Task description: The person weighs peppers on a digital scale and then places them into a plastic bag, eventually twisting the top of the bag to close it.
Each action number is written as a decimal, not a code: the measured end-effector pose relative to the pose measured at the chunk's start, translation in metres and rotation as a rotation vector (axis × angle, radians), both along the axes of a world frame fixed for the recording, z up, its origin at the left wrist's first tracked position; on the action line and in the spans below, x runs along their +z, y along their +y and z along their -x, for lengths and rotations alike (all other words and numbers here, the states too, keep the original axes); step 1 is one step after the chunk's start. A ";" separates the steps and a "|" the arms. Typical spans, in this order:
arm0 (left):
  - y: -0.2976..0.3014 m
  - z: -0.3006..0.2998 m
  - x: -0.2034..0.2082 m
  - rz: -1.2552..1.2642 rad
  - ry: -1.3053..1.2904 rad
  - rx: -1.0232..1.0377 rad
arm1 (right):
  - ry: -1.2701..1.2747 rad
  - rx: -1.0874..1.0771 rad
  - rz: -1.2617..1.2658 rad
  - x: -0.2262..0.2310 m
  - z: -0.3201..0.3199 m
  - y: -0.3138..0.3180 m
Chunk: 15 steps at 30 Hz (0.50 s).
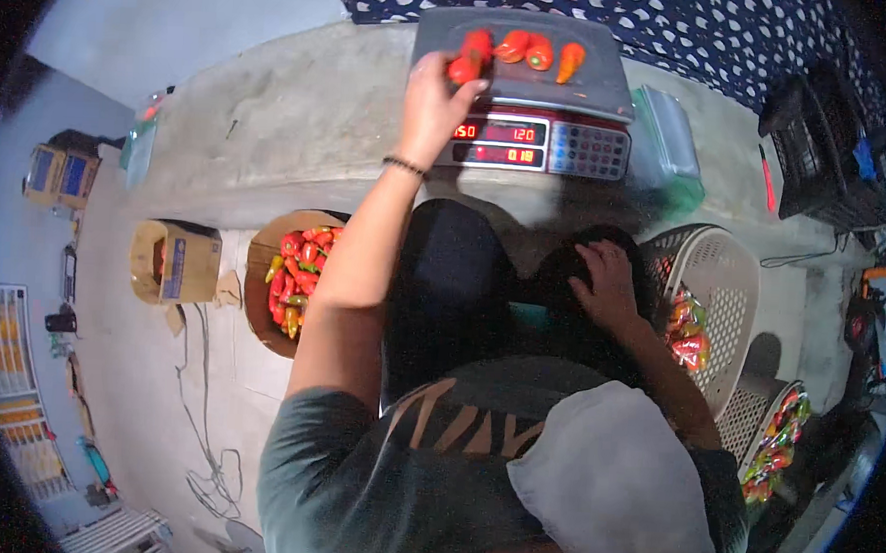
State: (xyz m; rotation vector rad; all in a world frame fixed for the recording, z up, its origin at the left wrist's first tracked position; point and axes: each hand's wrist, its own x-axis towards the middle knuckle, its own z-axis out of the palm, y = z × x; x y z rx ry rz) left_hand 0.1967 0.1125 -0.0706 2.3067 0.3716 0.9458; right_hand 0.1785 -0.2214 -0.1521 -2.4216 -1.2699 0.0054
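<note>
My left hand (441, 94) reaches to the left side of a digital scale (595, 149), its fingers closed around a red pepper (463, 71). On the scale's dark plate (513, 88), another red pepper (478, 44) lies just beyond my fingers. Two red-orange peppers (540, 53) sit side by side in the middle, and a slender orange pepper (570, 63) lies to their right. The scale's red display is lit; my wrist covers part of its left edge. My right hand (608, 283) rests on my dark-clad right knee, fingers apart and holding nothing.
A cardboard box of red and yellowish peppers (296, 279) stands left of my legs, with a smaller carton (188, 261) beyond. Perforated crates (728, 281) holding bagged peppers (688, 329) stand at right. Clear green-tinted bags (670, 148) lie beside the scale, near a black crate (821, 146).
</note>
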 end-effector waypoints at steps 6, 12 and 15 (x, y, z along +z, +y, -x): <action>-0.034 -0.057 -0.003 -0.564 0.125 -0.155 | 0.017 -0.109 -0.155 -0.004 -0.001 -0.008; -0.036 -0.061 -0.013 -0.705 0.204 -0.090 | 0.052 -0.046 -0.344 -0.003 -0.011 -0.005; -0.035 -0.059 -0.015 -0.723 0.246 -0.114 | 0.098 -0.081 -0.378 -0.006 -0.009 -0.002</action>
